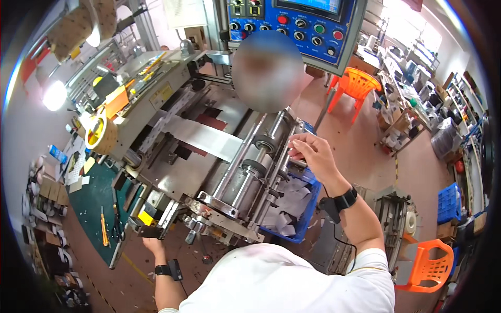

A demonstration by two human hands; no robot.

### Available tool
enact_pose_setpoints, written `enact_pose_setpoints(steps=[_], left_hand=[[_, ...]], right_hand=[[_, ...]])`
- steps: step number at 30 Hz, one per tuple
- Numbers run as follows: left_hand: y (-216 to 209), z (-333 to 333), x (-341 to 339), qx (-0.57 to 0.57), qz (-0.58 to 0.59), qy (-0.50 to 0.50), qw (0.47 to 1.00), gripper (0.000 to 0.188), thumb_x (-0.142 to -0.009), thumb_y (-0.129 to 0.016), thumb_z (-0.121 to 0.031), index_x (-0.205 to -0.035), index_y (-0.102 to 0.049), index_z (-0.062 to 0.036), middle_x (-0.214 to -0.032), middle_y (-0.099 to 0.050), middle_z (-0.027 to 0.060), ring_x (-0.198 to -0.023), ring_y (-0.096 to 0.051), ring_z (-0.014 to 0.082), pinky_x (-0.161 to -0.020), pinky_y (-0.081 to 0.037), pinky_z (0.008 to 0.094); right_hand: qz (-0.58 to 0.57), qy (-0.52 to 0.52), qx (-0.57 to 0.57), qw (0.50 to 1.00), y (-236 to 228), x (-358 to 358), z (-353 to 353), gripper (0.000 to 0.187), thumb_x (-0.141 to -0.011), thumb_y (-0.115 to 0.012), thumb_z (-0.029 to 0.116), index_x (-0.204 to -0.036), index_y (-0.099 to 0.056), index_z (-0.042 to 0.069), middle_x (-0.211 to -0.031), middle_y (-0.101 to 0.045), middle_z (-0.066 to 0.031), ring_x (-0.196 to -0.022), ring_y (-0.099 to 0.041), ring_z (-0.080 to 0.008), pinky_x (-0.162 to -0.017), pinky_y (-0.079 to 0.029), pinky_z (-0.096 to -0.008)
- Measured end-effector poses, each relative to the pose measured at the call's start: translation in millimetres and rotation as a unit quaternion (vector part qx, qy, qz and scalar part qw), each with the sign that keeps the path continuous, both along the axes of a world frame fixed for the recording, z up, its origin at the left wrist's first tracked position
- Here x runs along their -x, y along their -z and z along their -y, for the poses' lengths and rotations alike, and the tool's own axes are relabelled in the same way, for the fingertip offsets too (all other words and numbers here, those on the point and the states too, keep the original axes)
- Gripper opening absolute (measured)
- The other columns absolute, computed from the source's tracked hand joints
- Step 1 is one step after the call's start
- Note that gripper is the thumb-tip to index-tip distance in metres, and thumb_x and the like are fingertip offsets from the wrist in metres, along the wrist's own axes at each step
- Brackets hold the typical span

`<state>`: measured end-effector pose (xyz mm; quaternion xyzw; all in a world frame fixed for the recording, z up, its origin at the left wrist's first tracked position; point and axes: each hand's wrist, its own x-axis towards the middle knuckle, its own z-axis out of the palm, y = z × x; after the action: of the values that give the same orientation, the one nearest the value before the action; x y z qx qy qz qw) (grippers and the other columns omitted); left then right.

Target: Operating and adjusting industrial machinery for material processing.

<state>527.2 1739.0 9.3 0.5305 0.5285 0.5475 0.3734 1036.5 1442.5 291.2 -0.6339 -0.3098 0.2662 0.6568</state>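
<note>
A white strip of material point(209, 140) runs flat across the metal bed of a machine and goes in under its metal rollers point(254, 167). By the right side of these rollers is my right hand point(312, 152). Its fingers are bent and drawn together; whatever they may hold is too small to make out. Low at the machine's front left, my left hand point(153, 246) reaches up behind a dark block point(148, 231) at the end of a metal rail. That block hides its fingers, so its grip does not show.
A blue crate point(300, 237) with white scraps point(292, 203) stands under the rollers. Above hangs a blue control panel point(308, 39) with knobs. At left is a green table point(88, 208) with orange-handled cutter point(104, 227). Orange chairs point(357, 83) stand to the right.
</note>
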Motion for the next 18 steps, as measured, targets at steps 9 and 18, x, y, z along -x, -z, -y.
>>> enact_pose_setpoints(steps=[9,18], left_hand=[[0.8,11.3,-9.2,0.012,-0.023,-0.068,0.997,0.02,-0.098,-0.054,-0.012,-0.11,-0.065,0.0,-0.092,-0.069,0.0092,-0.082,-0.065,0.0181,-0.074,-0.053,0.032],[-52.8,44.7,24.2,0.089,0.145,0.002,0.985,0.025,-0.096,-0.06,-0.009,-0.119,-0.064,-0.0001,-0.098,-0.071,0.0093,-0.082,-0.066,0.016,-0.075,-0.055,0.0313]], right_hand=[[0.151,-0.106,-0.006,0.983,-24.0,22.5,-62.0,0.021,-0.099,-0.061,0.011,-0.115,-0.065,-0.001,-0.099,-0.07,-0.0058,-0.09,-0.067,-0.0118,-0.08,-0.055,-0.0254],[0.393,-0.169,-0.015,0.904,-49.8,64.9,-114.4,0.027,-0.09,-0.069,0.009,-0.115,-0.065,-0.001,-0.098,-0.07,-0.0083,-0.088,-0.067,-0.0144,-0.08,-0.053,-0.0281]])
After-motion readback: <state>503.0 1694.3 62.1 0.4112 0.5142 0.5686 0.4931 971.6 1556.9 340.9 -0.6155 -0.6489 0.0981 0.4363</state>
